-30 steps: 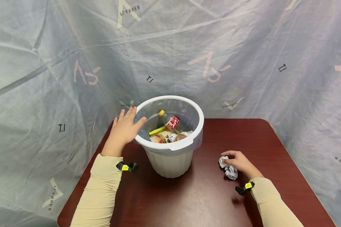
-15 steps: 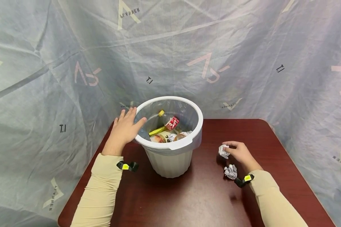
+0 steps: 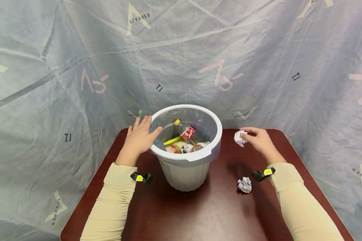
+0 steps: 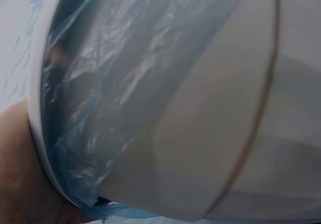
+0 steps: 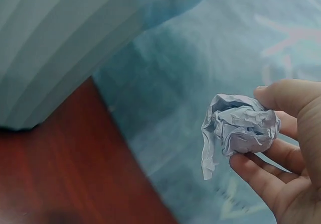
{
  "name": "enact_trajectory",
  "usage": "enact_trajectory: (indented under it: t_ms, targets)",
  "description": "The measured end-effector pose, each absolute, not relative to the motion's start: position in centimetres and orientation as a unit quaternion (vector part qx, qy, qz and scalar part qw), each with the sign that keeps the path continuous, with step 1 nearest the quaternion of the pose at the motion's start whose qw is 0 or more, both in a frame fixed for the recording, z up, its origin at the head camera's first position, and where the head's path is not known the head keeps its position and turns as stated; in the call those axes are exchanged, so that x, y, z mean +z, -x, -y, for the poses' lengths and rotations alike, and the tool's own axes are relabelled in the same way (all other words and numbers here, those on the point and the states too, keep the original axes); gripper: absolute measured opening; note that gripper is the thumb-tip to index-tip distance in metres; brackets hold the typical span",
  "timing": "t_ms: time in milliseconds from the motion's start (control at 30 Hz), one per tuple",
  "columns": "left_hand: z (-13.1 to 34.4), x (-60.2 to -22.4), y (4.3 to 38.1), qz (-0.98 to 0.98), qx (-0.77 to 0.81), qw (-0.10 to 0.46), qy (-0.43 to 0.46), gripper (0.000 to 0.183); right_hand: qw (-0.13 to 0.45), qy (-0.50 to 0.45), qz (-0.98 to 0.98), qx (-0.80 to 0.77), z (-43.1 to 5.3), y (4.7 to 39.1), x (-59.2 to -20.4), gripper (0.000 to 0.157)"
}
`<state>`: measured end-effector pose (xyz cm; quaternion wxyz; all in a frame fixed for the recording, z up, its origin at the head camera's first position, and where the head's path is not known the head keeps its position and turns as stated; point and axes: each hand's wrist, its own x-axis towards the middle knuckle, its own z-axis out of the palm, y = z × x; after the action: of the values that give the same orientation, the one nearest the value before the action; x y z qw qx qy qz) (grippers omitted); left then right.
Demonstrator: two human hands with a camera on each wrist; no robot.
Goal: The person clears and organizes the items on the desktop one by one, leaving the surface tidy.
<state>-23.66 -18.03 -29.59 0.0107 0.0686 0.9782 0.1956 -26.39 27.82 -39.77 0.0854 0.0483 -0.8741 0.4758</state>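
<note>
My right hand (image 3: 261, 143) pinches a crumpled paper ball (image 3: 240, 138) between thumb and fingers, raised above the table to the right of the bin. The right wrist view shows the paper ball (image 5: 246, 126) closely, with a loose strip hanging from it. Fingers spread, my left hand (image 3: 138, 139) rests at the left rim of a white trash bin (image 3: 184, 179). In the left wrist view the bin's wall (image 4: 210, 108) and its bluish liner (image 4: 115, 83) fill most of the picture. A second paper ball (image 3: 244, 185) lies on the table below my right hand.
Inside the bin are a plastic bottle with a yellow cap (image 3: 177, 122), a red carton (image 3: 188, 133), a yellow item (image 3: 172, 141) and other trash. All stands on a dark red table (image 3: 181, 217), with a grey printed sheet (image 3: 181, 60) hanging behind and at the sides.
My right hand has lifted one paper ball off the table and moved it up and away from me. The other ball has stayed put. My left hand keeps its place at the rim.
</note>
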Motion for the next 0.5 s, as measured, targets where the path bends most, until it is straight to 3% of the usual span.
enact_trajectory:
  t_ms: [500]
  targets:
    - [17.4, -29.5, 24.1, -0.979, 0.19, 0.013, -0.068, 0.087, 0.144, -0.068, 0.86, 0.485, -23.6, 28.1, -29.8, 0.037]
